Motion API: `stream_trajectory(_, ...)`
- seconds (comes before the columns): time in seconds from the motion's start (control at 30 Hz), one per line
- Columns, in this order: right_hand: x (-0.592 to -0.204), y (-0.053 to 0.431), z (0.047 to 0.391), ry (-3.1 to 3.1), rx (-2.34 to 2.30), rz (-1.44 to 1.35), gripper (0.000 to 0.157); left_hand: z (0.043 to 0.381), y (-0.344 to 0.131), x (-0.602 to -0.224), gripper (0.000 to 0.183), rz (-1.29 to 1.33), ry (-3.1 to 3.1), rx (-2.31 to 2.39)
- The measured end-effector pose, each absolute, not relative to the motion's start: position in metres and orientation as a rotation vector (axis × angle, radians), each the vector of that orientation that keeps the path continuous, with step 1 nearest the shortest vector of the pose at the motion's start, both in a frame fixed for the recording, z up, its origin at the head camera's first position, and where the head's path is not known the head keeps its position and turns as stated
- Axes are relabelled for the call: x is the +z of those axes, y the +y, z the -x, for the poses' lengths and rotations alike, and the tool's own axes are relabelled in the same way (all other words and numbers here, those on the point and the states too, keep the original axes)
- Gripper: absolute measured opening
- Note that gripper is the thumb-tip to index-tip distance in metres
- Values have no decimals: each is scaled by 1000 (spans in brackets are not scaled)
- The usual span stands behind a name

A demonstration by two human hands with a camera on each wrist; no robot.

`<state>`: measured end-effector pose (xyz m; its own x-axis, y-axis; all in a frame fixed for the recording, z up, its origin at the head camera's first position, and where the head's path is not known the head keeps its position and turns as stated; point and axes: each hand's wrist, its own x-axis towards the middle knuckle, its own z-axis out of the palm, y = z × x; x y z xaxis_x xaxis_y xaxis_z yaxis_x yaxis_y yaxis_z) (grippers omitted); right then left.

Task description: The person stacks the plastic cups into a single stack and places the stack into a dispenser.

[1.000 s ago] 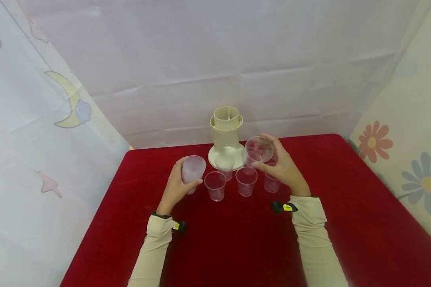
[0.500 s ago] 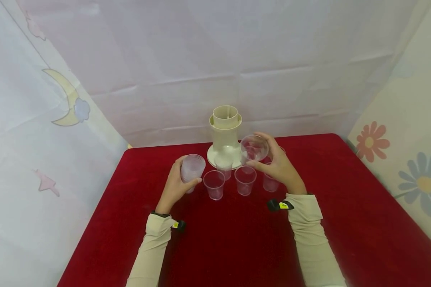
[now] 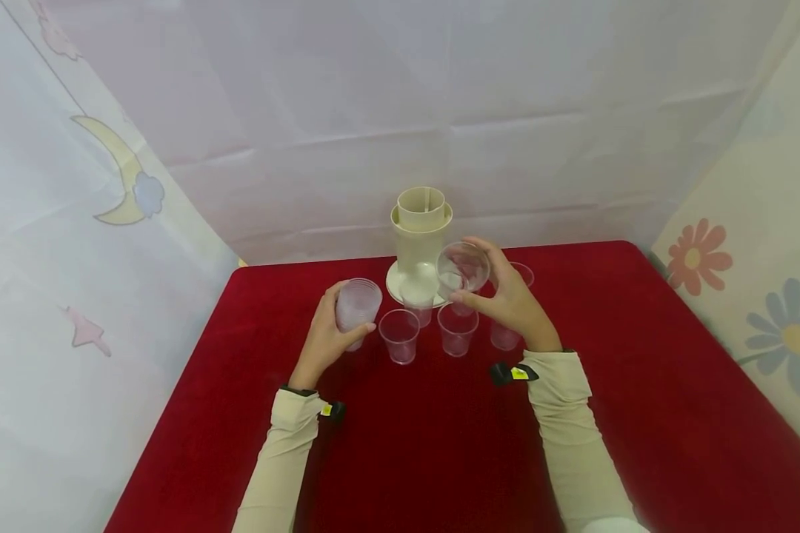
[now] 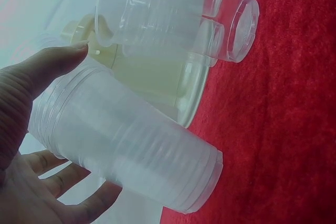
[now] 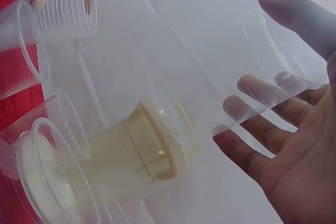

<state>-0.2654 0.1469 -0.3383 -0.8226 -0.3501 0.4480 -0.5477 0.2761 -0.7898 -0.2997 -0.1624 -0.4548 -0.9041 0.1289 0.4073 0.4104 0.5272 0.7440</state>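
Note:
My left hand [image 3: 327, 333] grips a stack of nested clear plastic cups [image 3: 358, 307], thumb on the near side and fingers behind. In the left wrist view the stack [image 4: 131, 135] tilts, its bases toward the red cloth. With thumb and fingers spread round its sides, my right hand [image 3: 510, 300] holds a single clear plastic cup [image 3: 463, 268] over the standing cups. The fingers [image 5: 252, 90] show through its wall in the right wrist view. Several clear cups stand mouth up between the hands, including a front left cup [image 3: 400, 337] and a middle cup [image 3: 457, 331].
A cream cylindrical holder [image 3: 418, 248] on a round white base stands behind the cups, near the back wall. Red cloth [image 3: 413, 437] covers the table. Another standing cup [image 3: 521, 272] shows behind my right hand. Printed fabric walls [image 3: 173, 355] enclose the back and sides.
My right hand has moved a little to the left with its cup, toward the cream holder. The left hand keeps its grip on the stack, nearly still.

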Motion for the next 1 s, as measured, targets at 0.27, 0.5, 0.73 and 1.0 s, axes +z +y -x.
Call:
stream_trajectory(0.27,-340,143,268,-2299,1575,-956,77,297,-163,-457,82,414,-2486,-1341)
stream_trajectory(0.5,-345,137,271,-2281,1614,-1001,74,297,-162,-460,82,425,-2485,-1352)
stream_trajectory(0.73,-348,128,276,-2223,1626,-1074,74,299,-163,-461,84,465,-2475,-1337)
stream_trajectory(1.0,-346,115,274,-2132,1744,-1159,75,298,-166,-461,85,453,-2479,-1333)
